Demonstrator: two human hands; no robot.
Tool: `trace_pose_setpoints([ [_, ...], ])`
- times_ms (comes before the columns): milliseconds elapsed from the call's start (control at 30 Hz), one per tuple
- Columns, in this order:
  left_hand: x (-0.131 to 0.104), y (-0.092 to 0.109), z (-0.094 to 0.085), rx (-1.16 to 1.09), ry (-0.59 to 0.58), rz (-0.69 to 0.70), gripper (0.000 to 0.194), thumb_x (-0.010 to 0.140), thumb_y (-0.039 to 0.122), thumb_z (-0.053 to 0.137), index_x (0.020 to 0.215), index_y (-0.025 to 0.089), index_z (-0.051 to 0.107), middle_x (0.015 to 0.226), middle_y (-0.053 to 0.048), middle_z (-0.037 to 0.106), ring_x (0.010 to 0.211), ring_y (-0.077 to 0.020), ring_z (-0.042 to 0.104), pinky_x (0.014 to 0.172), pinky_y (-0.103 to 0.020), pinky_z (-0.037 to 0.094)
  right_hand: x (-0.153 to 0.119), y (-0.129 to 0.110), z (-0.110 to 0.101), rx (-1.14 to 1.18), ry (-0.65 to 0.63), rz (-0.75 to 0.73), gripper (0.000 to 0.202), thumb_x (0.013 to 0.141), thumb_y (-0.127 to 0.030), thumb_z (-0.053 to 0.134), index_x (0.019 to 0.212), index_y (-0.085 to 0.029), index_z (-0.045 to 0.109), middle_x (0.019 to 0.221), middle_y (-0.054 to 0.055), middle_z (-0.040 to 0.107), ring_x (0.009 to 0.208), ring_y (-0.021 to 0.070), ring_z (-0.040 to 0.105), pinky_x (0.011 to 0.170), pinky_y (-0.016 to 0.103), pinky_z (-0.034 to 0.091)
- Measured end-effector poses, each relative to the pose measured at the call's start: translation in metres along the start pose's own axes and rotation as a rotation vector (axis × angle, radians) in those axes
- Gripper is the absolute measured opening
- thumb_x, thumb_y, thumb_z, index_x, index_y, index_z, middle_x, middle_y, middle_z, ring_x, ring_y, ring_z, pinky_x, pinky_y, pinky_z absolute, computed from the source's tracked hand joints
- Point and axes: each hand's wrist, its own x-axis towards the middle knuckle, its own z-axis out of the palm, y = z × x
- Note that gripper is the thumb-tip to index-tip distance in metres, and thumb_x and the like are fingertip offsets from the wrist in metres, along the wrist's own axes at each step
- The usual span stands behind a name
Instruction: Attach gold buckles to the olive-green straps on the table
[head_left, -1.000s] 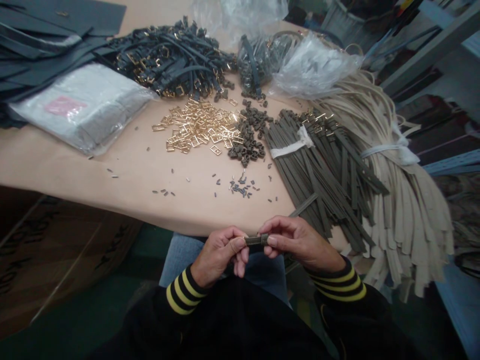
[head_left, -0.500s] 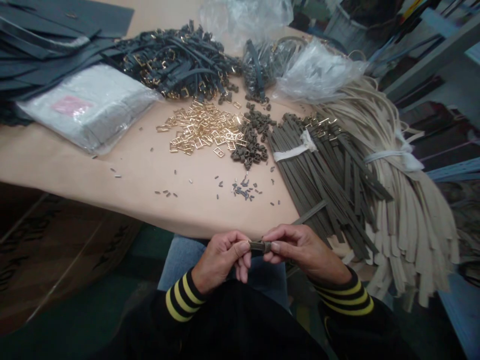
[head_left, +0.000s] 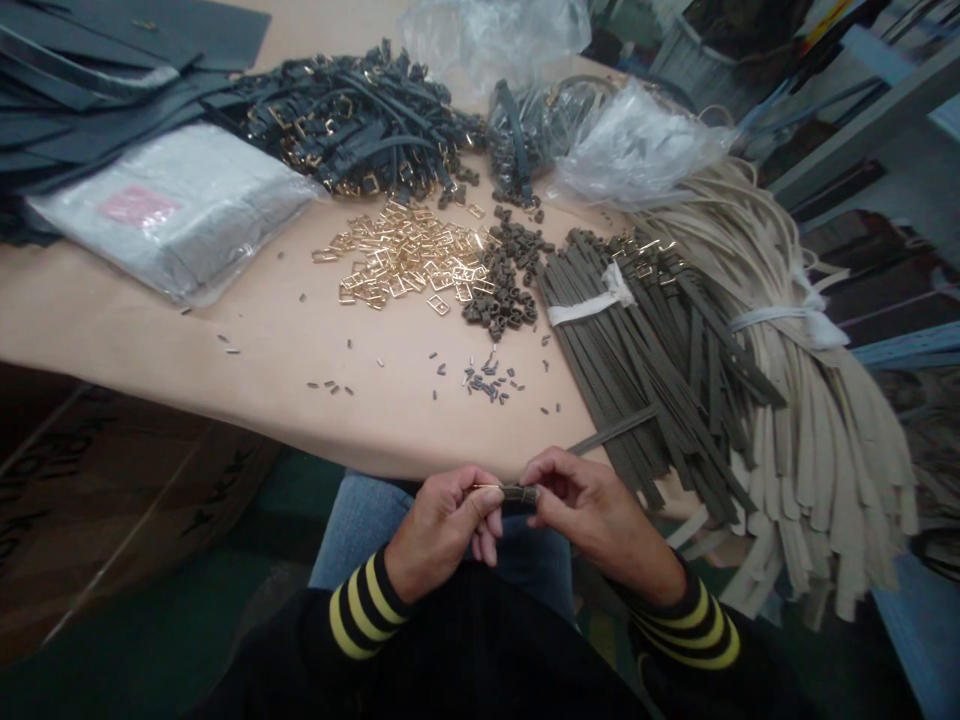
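Between my two hands, just off the table's front edge, is a dark olive strap (head_left: 517,493). My left hand (head_left: 454,515) pinches its left end between thumb and fingers, where a thin gold glint of a buckle shows. My right hand (head_left: 589,510) is closed on the strap's other end, at what looks like a small loop around it. The strap's long tail runs out behind the right hand toward a bundle of olive straps (head_left: 630,370) tied with a white band. Fingers hide most of the buckle.
On the paper-covered table (head_left: 300,300) lie gold buckles (head_left: 420,255), olive loops (head_left: 506,285) and small metal pieces (head_left: 487,382). Behind are black buckled straps (head_left: 352,130), a plastic-wrapped packet (head_left: 176,215) and clear bags (head_left: 645,145). Beige straps (head_left: 810,430) hang over the right edge.
My right hand has shifted slightly left and its fingers have bent closer in around the strap's end. My left hand keeps its pinch in nearly the same place.
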Motion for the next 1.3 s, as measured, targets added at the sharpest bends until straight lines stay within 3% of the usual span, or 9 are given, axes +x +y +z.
trace_pose_setpoints([
  [100, 0.001, -0.001, 0.0, 0.074, 0.057, 0.038, 0.026, 0.077, 0.034, 0.048, 0.063, 0.013, 0.048, 0.046, 0.004, 0.05, 0.035, -0.0053, 0.048, 0.037, -0.015, 0.036, -0.001, 0.0, 0.003, 0.009, 0.06, 0.004, 0.008, 0.074, -0.02, 0.052, 0.077, -0.016, 0.058, 0.066, 0.002, 0.058, 0.057, 0.0124, 0.058, 0.056, 0.024, 0.05],
  [200, 0.002, -0.002, 0.0, 0.097, 0.088, 0.061, 0.024, 0.077, 0.032, 0.048, 0.063, 0.013, 0.048, 0.046, 0.004, 0.05, 0.036, -0.0055, 0.048, 0.038, -0.016, 0.038, -0.004, -0.001, 0.001, -0.014, 0.039, -0.028, 0.014, 0.075, -0.024, 0.053, 0.083, -0.016, 0.062, 0.08, 0.006, 0.061, 0.069, 0.0157, 0.06, 0.062, 0.027, 0.052],
  [333, 0.002, -0.004, -0.001, 0.063, 0.064, 0.045, 0.023, 0.077, 0.031, 0.047, 0.064, 0.013, 0.048, 0.047, 0.004, 0.052, 0.036, -0.0053, 0.049, 0.038, -0.015, 0.038, -0.005, -0.003, -0.003, -0.015, 0.033, -0.024, 0.019, 0.075, -0.026, 0.055, 0.088, -0.016, 0.065, 0.087, 0.007, 0.059, 0.07, 0.0155, 0.061, 0.062, 0.027, 0.053],
  [500, 0.001, -0.005, -0.001, -0.003, -0.034, 0.043, 0.024, 0.078, 0.033, 0.046, 0.067, 0.012, 0.049, 0.051, 0.002, 0.055, 0.038, -0.0054, 0.052, 0.038, -0.015, 0.037, -0.005, -0.005, -0.003, 0.069, -0.008, 0.002, 0.019, 0.073, -0.031, 0.058, 0.081, -0.015, 0.065, 0.08, 0.005, 0.059, 0.064, 0.0134, 0.061, 0.06, 0.025, 0.053],
  [667, 0.001, -0.005, 0.0, -0.061, -0.034, 0.048, 0.022, 0.076, 0.034, 0.05, 0.075, 0.013, 0.047, 0.055, 0.002, 0.056, 0.038, -0.0068, 0.054, 0.038, -0.016, 0.041, -0.004, -0.003, 0.004, 0.178, -0.032, 0.066, 0.019, 0.072, -0.03, 0.06, 0.082, -0.015, 0.055, 0.069, 0.003, 0.061, 0.065, 0.0141, 0.062, 0.063, 0.026, 0.052],
  [767, 0.001, -0.007, -0.001, -0.096, -0.061, 0.061, 0.021, 0.076, 0.033, 0.051, 0.081, 0.015, 0.042, 0.055, 0.004, 0.056, 0.037, -0.0074, 0.054, 0.036, -0.016, 0.04, -0.003, -0.003, 0.004, 0.196, -0.04, 0.101, 0.017, 0.071, -0.028, 0.061, 0.077, -0.016, 0.051, 0.065, 0.0, 0.058, 0.06, 0.0119, 0.06, 0.056, 0.023, 0.05],
  [867, 0.002, -0.008, -0.003, -0.108, -0.078, 0.1, 0.02, 0.077, 0.032, 0.05, 0.084, 0.017, 0.038, 0.054, 0.005, 0.055, 0.037, -0.0075, 0.054, 0.035, -0.015, 0.04, -0.003, -0.005, -0.002, 0.166, -0.071, 0.062, 0.017, 0.071, -0.028, 0.06, 0.08, -0.015, 0.056, 0.07, 0.001, 0.057, 0.062, 0.0117, 0.057, 0.053, 0.022, 0.049],
  [1033, 0.003, -0.008, -0.002, -0.061, -0.077, 0.109, 0.018, 0.079, 0.032, 0.047, 0.088, 0.017, 0.04, 0.055, 0.005, 0.053, 0.038, -0.0066, 0.053, 0.036, -0.015, 0.04, -0.001, -0.005, -0.006, 0.012, -0.037, -0.058, 0.013, 0.075, -0.023, 0.054, 0.082, -0.015, 0.062, 0.076, 0.004, 0.058, 0.07, 0.014, 0.056, 0.062, 0.025, 0.047],
  [1300, 0.004, -0.015, -0.007, 0.123, -0.084, 0.181, 0.023, 0.082, 0.03, 0.043, 0.1, 0.017, 0.046, 0.059, 0.004, 0.051, 0.043, -0.0069, 0.053, 0.042, -0.017, 0.043, 0.004, -0.001, 0.003, -0.134, 0.017, -0.028, 0.007, 0.072, -0.016, 0.052, 0.079, -0.016, 0.05, 0.067, -0.001, 0.052, 0.061, 0.0103, 0.05, 0.054, 0.021, 0.041],
])
